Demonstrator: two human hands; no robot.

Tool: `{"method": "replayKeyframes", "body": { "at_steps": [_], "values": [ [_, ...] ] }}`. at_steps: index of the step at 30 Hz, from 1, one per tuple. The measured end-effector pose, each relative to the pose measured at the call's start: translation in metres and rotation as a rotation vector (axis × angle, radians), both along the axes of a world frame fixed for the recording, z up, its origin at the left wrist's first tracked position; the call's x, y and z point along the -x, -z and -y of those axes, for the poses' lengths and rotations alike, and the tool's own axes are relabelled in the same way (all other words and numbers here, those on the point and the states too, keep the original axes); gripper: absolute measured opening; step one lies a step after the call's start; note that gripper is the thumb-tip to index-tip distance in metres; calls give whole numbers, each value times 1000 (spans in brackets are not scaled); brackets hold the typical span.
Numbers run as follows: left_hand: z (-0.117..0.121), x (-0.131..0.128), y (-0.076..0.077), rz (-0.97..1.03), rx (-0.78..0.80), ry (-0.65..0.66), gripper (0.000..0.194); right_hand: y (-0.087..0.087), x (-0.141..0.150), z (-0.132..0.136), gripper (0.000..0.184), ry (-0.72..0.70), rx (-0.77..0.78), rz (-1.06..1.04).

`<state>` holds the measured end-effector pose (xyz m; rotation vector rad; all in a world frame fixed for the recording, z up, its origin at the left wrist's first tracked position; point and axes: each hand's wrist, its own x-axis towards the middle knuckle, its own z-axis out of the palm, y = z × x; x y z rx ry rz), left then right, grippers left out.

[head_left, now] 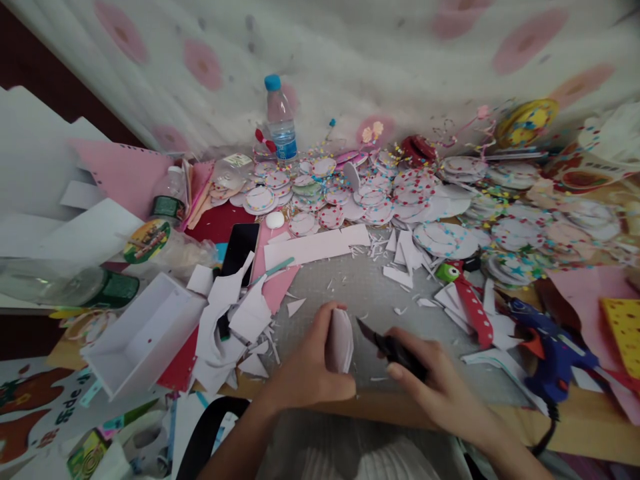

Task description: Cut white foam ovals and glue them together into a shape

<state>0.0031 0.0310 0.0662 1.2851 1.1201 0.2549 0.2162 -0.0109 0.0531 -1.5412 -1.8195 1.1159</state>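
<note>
My left hand (313, 360) is closed around a stack of round white paper discs (341, 341), tilted up on edge with the thumb and fingers along its rim. In my right hand (430, 377) is a black utility knife (403, 355), its dark blade pointing up and left toward the discs. A small gap shows between the blade tip and the stack. Both hands are above the near edge of a grey cutting mat (345, 293) strewn with paper slivers. White paper offcuts (233, 313) lie left of my left hand.
Decorated paper discs (370, 195) are heaped along the back. A water bottle (281, 123) stands behind them. At right lies a blue glue gun (555, 353) with a cord; at left are a phone (240, 250), a white box (145, 337) and plastic bottles (65, 283).
</note>
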Motion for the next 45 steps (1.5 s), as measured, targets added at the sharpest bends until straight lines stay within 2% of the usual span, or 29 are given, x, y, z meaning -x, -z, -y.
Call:
{"method": "replayKeyframes", "body": {
  "at_steps": [3, 8, 12, 18, 26, 35, 37, 41, 45],
  "values": [
    [-1, 1, 1, 12, -32, 23, 91, -6, -6, 1, 33, -166, -48, 153],
    [2, 0, 6, 28, -93, 26, 97, -15, -8, -1, 30, -314, -166, 317],
    [3, -1, 4, -7, -106, 54, 97, -14, -9, -2, 30, -338, -219, 378],
    [2, -1, 6, 46, -127, 85, 87, -12, -11, -1, 29, -323, -249, 393],
    [-3, -2, 1, -5, -72, 101, 84, -7, -12, -6, 31, -247, -268, 362],
    [0, 4, 17, 7, -11, 75, 89, 3, -12, -5, 37, -182, -229, 382],
    [0, 9, 15, 49, -2, 90, 89, 9, -17, -8, 40, -84, -199, 389],
    [4, 21, 11, 226, -41, 103, 86, 18, -33, -16, 45, 273, -157, 391],
    [3, 20, 13, 221, -77, -70, 76, 14, -25, -19, 43, 234, -60, 138]
  ]
}}
